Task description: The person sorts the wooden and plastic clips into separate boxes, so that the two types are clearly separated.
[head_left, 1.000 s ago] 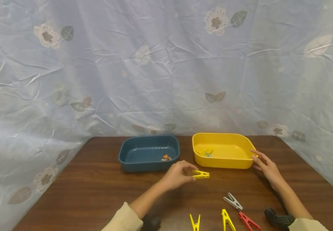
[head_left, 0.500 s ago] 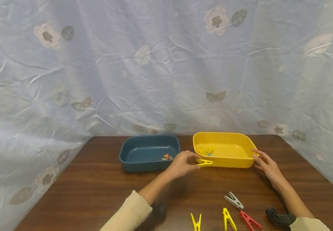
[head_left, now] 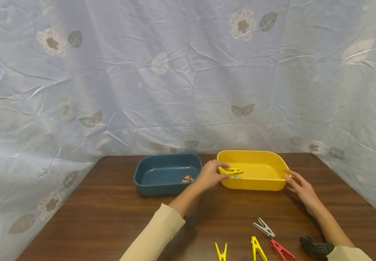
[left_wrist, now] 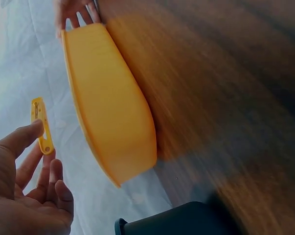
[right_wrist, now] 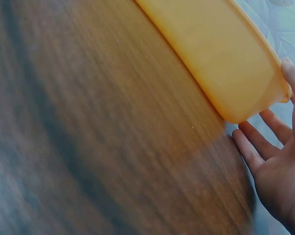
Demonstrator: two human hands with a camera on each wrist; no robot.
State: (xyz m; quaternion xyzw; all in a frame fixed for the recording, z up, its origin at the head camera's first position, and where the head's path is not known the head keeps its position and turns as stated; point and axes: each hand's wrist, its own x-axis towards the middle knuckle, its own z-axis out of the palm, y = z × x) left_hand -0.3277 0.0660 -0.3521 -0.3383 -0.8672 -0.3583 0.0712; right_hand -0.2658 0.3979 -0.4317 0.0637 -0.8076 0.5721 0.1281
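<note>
Thumb and fingers of my left hand pinch a yellow clothespin, held over the left part of the yellow bin. The left wrist view shows this clothespin between thumb and fingertips, apart from the bin wall. Behind it, a light blue piece lies in the bin; the yellow clothespins there are mostly hidden. My right hand holds the bin's right end, thumb and a finger at the rim. In the right wrist view, its other fingers extend near the bin's lower corner.
Left of the yellow bin stands a dark blue bin with a few small orange and pale pieces. Nearer on the wooden table lie two yellow clothespins, a grey one, a red one and a black object.
My left hand has carried the yellow clothespin up and forward, from in front of the yellow bin to over it. My right hand stays at the bin's right end.
</note>
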